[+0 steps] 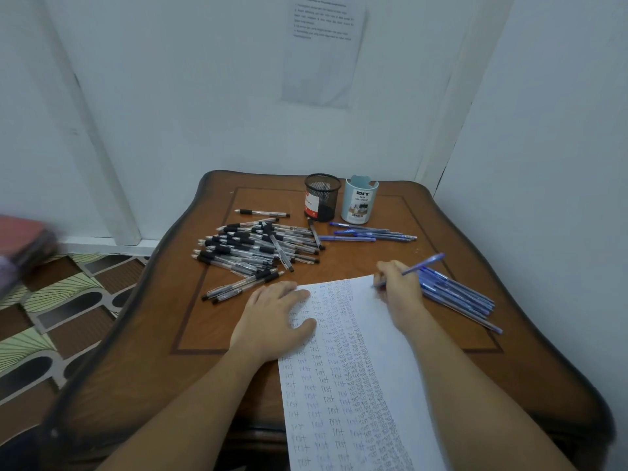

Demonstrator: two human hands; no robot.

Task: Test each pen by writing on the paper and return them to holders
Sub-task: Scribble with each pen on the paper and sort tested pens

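Note:
A white paper (384,351) covered with rows of the word "test" lies on the wooden table (136,351). My left hand (275,321) presses flat on the paper's upper left part. My right hand (399,287) grips a blue pen (423,263) with its tip at the paper's top right corner. A pile of black pens (258,253) lies left of centre. Blue pens lie in a group to the right (458,297) and a few more (370,232) below the holders. A black mesh holder (322,197) and a light blue holder (360,200) stand at the back, with no pens showing above their rims.
White walls close in behind and to the right of the table. A printed sheet (323,49) hangs on the back wall. A patterned floor (51,317) shows at left, with a blurred red object (20,243) at the left edge.

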